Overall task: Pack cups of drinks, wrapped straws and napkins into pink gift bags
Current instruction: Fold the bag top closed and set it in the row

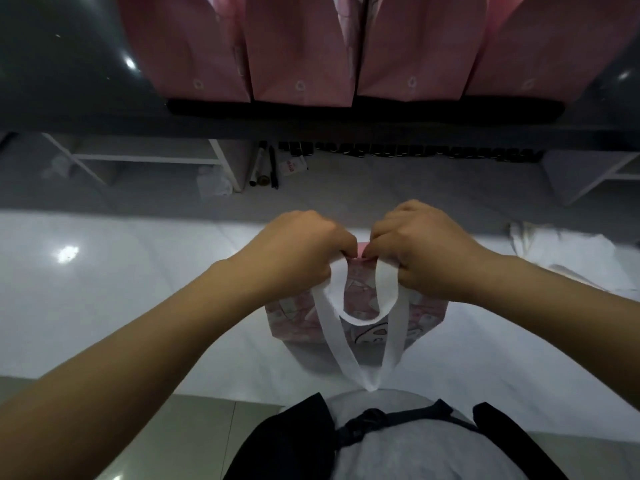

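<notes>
Both grips, L hand [301, 252] & R hand [427, 252], tight on top edge of upright pink bag [427, 315], mouth up

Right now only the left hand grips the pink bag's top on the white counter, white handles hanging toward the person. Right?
No: both hands grip it. The head view shows the left hand and the right hand pinching the top edge of the pink bag side by side. The rest holds: white counter, white handles hanging toward the person.
</notes>
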The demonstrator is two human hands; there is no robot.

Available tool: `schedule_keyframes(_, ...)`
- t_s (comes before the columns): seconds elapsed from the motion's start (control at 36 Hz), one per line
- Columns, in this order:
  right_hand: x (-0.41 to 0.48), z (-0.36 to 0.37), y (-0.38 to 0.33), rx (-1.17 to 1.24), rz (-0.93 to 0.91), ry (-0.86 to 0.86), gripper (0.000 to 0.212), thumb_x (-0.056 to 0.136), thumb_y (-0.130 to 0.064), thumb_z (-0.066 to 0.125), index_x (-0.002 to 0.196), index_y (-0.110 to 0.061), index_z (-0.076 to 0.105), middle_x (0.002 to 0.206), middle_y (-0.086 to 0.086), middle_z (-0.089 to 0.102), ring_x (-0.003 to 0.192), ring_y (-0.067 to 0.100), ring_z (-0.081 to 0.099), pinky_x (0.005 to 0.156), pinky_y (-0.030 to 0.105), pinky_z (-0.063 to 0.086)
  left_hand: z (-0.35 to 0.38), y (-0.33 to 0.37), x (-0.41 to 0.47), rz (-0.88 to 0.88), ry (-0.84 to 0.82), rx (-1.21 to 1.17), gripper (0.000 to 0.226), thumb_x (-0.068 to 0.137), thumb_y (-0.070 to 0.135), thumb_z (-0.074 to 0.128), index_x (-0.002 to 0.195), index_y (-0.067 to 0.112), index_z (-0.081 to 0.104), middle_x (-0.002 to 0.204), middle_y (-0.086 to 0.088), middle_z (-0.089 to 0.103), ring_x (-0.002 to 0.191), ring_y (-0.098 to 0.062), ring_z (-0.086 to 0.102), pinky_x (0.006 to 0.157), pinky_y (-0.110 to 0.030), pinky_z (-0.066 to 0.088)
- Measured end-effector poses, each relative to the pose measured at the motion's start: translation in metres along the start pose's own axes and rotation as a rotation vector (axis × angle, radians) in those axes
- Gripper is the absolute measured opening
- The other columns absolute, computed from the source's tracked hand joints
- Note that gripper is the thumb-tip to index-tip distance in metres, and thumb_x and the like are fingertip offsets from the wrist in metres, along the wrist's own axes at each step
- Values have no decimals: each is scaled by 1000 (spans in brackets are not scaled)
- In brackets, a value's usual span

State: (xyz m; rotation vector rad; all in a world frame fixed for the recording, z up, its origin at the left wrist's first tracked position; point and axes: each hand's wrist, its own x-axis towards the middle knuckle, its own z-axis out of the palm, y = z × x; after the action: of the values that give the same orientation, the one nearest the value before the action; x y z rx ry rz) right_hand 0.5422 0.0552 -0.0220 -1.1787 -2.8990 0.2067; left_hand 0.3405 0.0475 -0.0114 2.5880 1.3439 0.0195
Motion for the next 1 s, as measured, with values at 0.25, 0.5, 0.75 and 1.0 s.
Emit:
schedule_keyframes(0.25, -27, 6, 16, 378, 235, 54, 37, 89, -31, 70, 124, -38, 66, 110, -14, 73, 92, 12, 68, 70, 25, 53, 3, -26, -26, -124, 29, -385, 42, 90, 27, 72, 131, 37, 64, 117, 15, 70, 95, -3, 65, 78, -14, 51)
schedule_keyframes(0.5, -42, 10, 23, 356, 192, 107, 21, 88, -30, 65, 104, -27, 79, 91, -11, 76, 74, 5, 64, 61, 17, 47, 9, -39, -50, -61, 159, -293, 21, 85, 13, 78, 105, 20, 80, 93, 7, 78, 79, -13, 71, 68, -28, 60)
schedule_keyframes(0.75, -68, 1, 48, 284, 291, 82, 36, 88, -44, 54, 107, -24, 77, 102, -6, 76, 94, 21, 67, 79, 38, 54, 2, -61, -76, -153, 202, -287, 20, 82, 9, 80, 101, 15, 81, 88, 7, 77, 75, -12, 72, 67, -10, 48)
schedule_keyframes(1.0, -68, 5, 55, 274, 251, 162, 22, 88, -32, 65, 101, -20, 79, 99, -3, 77, 92, 24, 70, 75, 46, 57, 9, -57, -83, -162, 296, -305, 20, 81, 7, 80, 100, 12, 80, 91, 8, 75, 80, -5, 69, 77, -14, 52)
